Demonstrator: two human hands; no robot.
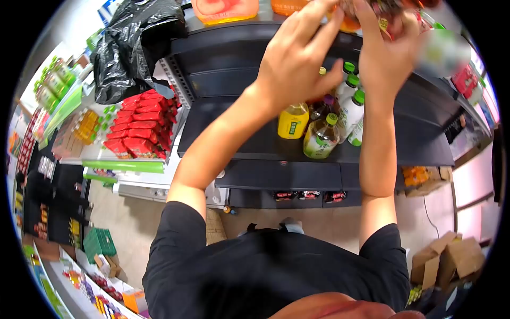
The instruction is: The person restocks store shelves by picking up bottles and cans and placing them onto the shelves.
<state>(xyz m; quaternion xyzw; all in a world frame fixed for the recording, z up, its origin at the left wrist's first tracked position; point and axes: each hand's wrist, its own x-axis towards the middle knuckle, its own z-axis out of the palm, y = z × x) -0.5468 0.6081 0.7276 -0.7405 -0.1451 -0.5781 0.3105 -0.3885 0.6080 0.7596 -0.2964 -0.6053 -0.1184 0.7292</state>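
Observation:
My left hand (pixel 295 64) is raised over the upper shelf, fingers apart and slightly smeared. Its fingertips are close to a dark red package (pixel 390 22) at the top of the view. Around that package bend the fingers of my right hand (pixel 387 61); its upper part is cut off by the frame edge. Below and between my hands, several drink bottles stand on a black shelf (pixel 234 130): a yellow-labelled bottle (pixel 292 122), a bottle with a pale green label (pixel 321 139), and white-labelled bottles (pixel 350 109) with green caps.
A black plastic bag (pixel 133 48) hangs at upper left, above stacked red packets (pixel 141 125). Orange containers (pixel 225 9) sit on the top shelf. Cardboard boxes (pixel 446 260) lie at lower right; a green crate (pixel 99 243) is on the floor at left. A blurred pale object (pixel 443 53) is at upper right.

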